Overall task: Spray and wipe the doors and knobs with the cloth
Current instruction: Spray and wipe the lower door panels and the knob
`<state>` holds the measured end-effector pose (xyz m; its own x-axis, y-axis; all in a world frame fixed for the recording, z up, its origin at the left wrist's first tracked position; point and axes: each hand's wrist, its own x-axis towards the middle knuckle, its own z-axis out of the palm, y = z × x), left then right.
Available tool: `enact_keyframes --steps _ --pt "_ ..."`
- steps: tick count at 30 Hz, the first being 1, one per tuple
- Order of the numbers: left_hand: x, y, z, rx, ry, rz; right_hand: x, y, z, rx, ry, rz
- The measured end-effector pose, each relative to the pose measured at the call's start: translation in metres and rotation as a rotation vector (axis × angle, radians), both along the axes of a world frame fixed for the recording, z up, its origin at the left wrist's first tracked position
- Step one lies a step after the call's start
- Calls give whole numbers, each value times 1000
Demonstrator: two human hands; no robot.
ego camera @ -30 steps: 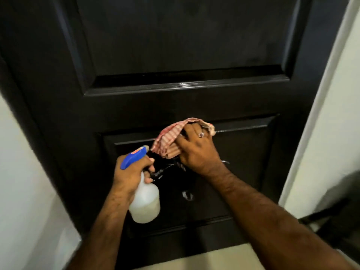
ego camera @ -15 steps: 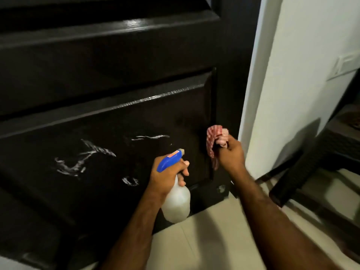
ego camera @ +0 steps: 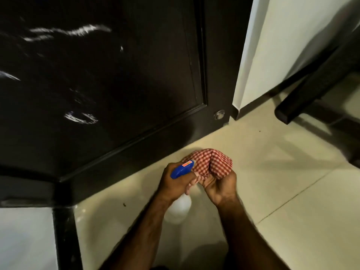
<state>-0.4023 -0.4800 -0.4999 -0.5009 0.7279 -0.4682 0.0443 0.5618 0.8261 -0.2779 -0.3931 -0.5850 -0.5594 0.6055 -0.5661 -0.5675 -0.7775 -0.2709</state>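
The dark panelled door [ego camera: 116, 84] fills the upper left, with white streaks of spray on its lower panel. My left hand [ego camera: 175, 182] grips a white spray bottle [ego camera: 178, 209] by its blue trigger head [ego camera: 182, 169]. My right hand [ego camera: 220, 186] holds a bunched red-and-white checked cloth [ego camera: 211, 164] just in front of the bottle's nozzle. Both hands are close together over the floor, away from the door. A small round metal fitting [ego camera: 219, 114] sits at the door's bottom right corner. No knob is in view.
Cream floor tiles [ego camera: 292, 221] spread below and to the right. A white wall [ego camera: 272, 55] stands right of the door. The dark legs of a piece of furniture [ego camera: 315, 86] cross the upper right. A dark door frame post [ego camera: 65, 236] stands at lower left.
My view has dropped toward the floor. My right hand took the cloth off the door's right edge and brought it down beside the bottle in my left hand.
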Motion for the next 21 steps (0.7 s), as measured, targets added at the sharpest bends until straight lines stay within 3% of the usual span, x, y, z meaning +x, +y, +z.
enact_keyframes --steps 10,21 --pt "10 -4 -69 -206 32 34 -8 -16 -50 -31 -115 84" --pt "10 -1 -99 -186 52 63 -6 -3 -70 -97 -155 10"
